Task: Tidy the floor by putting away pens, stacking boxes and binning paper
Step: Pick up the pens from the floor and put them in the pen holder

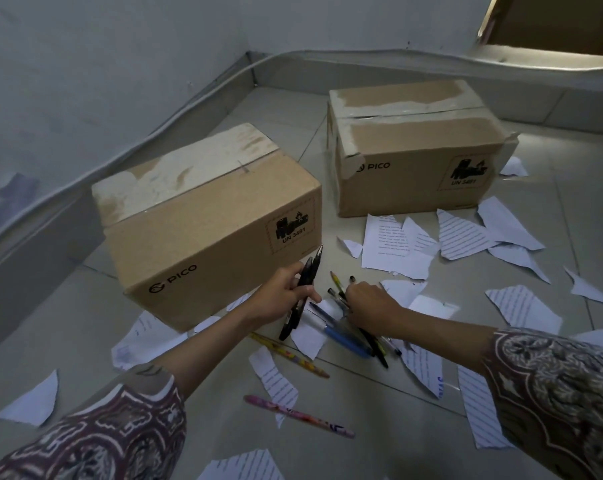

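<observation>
1. Two black pens [305, 282] sit bunched in the left hand [282, 295], fingers curled round them, tips up and resting against the near box [203, 237]'s front face.
2. Several more pens [341, 292], among them a yellow pencil and clear-barrelled ones, stick out fanned from the right hand [369, 303], which curls round them low over the floor, right of the near box's front corner.
3. One blue pen [345, 339] lies on the floor in front of the near box, just under the right hand, beside a black pen [378, 348].
4. Two patterned pens lie closer to the camera than the near box: a yellow one [289, 355] and, nearer still, a pink one [298, 415].
5. Torn paper [393, 251] with printed lines is scattered over the tiles, mostly right of and in front of the near box; one scrap [308, 332] lies partly under the blue pen.
6. A far box [414, 157], with torn tape on top, stands right of and behind the near box, apart from it, unstacked. Both are printed PICO.
7. Both forearms wear patterned sleeves [553, 386].
8. Grey walls [102, 64] meet in a corner behind the near box.
</observation>
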### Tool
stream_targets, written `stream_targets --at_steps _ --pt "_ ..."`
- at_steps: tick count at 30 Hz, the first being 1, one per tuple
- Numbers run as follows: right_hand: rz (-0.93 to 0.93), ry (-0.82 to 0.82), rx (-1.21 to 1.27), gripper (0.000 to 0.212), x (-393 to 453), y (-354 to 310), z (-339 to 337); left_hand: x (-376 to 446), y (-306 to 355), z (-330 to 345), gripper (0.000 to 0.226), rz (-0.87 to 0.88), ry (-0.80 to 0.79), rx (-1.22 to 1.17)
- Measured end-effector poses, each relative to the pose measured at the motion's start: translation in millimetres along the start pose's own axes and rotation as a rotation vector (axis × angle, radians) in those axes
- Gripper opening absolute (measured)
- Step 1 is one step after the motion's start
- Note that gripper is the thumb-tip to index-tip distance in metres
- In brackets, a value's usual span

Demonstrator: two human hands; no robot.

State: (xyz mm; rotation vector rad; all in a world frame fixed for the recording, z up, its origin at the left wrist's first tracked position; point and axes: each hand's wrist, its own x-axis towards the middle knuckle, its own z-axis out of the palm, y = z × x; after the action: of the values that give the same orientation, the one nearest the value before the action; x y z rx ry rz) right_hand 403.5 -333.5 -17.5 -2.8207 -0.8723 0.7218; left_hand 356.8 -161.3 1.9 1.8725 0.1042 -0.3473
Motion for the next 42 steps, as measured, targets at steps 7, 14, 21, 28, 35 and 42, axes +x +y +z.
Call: stream_targets --at_steps 7,14,21,28,35,42 --pt "-0.027 -0.05 -0.021 0.004 6.8 -6.3 -0.3 18.7 10.6 -4.9 0.016 -0.002 -0.035 0.005" --pt "0.081 0.025 0.418 0.04 2.9 16.6 -71.6 20.4 58.5 -17.1 0.007 -0.064 -0.028 0.088" --pt "0.096 0.165 0.909 0.01 -95.8 23.4 -205.8 -10.2 192.0 -24.2 0.009 -0.066 0.046 0.082" --pt "0.123 0.376 1.147 0.007 -231.4 26.1 -362.9 -56.9 393.2 -25.3 0.011 0.039 0.064 0.042" --pt "0.162 0.563 1.22 0.006 -369.8 43.5 -509.8 -102.0 586.8 -10.3 0.015 0.141 -0.027 0.034" --pt "0.163 0.896 1.241 0.003 -496.8 71.9 -629.0 -124.8 746.7 23.3 0.023 0.218 -0.075 -0.013"
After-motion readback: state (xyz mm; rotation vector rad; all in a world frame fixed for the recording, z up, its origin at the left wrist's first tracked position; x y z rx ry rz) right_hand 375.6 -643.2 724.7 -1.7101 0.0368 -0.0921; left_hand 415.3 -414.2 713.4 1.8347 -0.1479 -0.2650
